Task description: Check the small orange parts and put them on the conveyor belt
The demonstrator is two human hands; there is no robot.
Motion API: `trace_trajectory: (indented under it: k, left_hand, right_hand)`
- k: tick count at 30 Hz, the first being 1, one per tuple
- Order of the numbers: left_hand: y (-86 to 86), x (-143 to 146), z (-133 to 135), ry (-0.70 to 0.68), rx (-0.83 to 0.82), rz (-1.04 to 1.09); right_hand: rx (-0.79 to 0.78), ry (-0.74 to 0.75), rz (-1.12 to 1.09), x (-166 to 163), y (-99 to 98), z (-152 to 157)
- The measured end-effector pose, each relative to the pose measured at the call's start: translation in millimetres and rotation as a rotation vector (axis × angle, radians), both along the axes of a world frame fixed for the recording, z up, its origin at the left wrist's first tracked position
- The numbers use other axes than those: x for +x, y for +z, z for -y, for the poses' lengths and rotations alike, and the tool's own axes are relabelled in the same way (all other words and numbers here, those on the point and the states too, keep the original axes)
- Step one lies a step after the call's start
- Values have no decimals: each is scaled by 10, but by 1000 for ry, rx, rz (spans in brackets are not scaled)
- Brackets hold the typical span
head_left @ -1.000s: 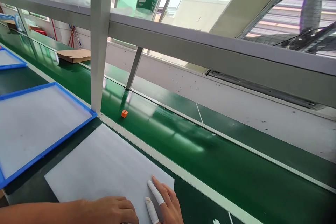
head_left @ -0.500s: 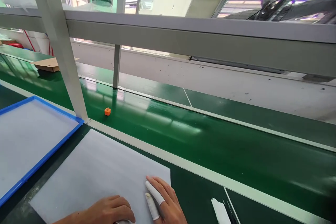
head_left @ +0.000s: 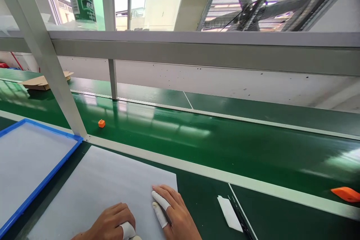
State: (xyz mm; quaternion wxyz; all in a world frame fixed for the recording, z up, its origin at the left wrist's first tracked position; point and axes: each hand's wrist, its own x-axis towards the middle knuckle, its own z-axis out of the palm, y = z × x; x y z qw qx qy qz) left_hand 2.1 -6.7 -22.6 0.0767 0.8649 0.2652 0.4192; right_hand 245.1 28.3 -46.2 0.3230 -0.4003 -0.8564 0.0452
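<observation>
Behind the counter, a broad green belt ran below a grey rail. At the left lay a blue frame around a pale panel; just beside it, not touching, a white sheet lay flat on the counter. As far as could be judged, laying out the sheet was done and its handling was in progress; no blue edging showed on it, and how much was left could not be told. The right hand rested on the sheet near its right edge, fingers extended, with nothing visibly gripped. The left hand curled low over the sheet; whether it held anything was hidden. A white strip lay to the right, white covers wrapped some fingertips, and a small orange block sat on the belt.
</observation>
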Motion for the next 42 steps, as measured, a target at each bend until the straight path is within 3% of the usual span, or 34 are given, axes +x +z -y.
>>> trace_trajectory:
  k: [9,18,29,42]
  left_hand:
    - [-99,25,-5,74,95,-9]
    - [-45,-2,-24,113,-4,-64]
    - [-106,14,-26,51,28,-69]
    - [-39,19,-34,89,73,-151]
  right_hand:
    - [3,-5,5,-13,29,14]
    - [6,-12,-10,-20,39,19]
    - [-40,-17,3,-16,19,26]
    - [-36,1,19,5,-1,12]
